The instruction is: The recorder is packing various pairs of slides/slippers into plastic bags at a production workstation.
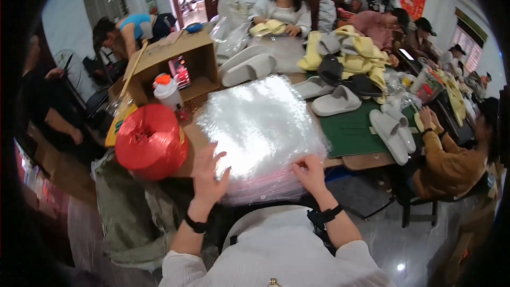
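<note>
We are holding our left hand (210,176) wide by the clear bag stack (260,133), which is overhanging the table's (184,170) near edge, and our right hand (311,174) narrow at its near right corner; whether that is pinching a bag, we cannot tell. Uneven tugging could be sending slick bags sliding off.

Glossy, clear plastic sheets (260,122) lie stacked flat.

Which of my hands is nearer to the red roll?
Left. The left hand is beside the red roll; the right hand is farther, at the right corner of the clear sheets.
</note>
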The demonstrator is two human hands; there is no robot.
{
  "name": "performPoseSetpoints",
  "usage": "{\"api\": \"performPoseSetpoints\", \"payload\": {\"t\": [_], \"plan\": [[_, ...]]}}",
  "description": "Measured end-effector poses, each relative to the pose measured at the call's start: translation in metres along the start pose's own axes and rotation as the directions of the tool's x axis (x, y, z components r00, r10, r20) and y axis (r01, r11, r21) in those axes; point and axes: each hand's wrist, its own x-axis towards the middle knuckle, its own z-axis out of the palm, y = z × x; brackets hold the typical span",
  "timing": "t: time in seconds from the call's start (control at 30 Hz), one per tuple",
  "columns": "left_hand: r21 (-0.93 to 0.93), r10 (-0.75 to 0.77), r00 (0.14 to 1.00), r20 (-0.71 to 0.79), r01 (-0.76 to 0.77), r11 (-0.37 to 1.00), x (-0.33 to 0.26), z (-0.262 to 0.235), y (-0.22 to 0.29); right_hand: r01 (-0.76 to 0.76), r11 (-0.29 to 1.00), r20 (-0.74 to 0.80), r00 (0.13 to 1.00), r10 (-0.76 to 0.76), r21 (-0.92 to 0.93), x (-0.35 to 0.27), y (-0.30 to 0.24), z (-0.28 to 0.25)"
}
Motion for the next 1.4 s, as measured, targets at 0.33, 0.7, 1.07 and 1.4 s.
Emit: {"api": "performPoseSetpoints", "payload": {"t": [0.33, 0.7, 1.07, 1.4], "plan": [[0.008, 0.071, 0.953, 0.295, -0.077, 0.997, -0.014, 0.122, -0.023, -0.004, 0.993, 0.166, 0.986, -0.016, 0.116, -0.002, -0.005, -0.021], [-0.026, 0.026, 0.957, 0.29, -0.019, 0.999, -0.014, 0.121, -0.025, 0.033, 0.93, -0.132, 0.987, -0.087, -0.365, 0.148, 0.042, -0.026], [-0.041, 0.005, 0.946, 0.326, 0.008, 0.999, -0.016, 0.121, -0.022, 0.318, 0.676, 0.404, 0.914, -0.032, -0.665, 0.252, 0.12, 0.026], [-0.044, 0.007, 0.948, 0.318, 0.007, 0.999, -0.013, 0.119, -0.021, 0.511, 0.537, 0.592, 0.805, -0.026, -0.671, 0.249, 0.098, -0.023]]}}
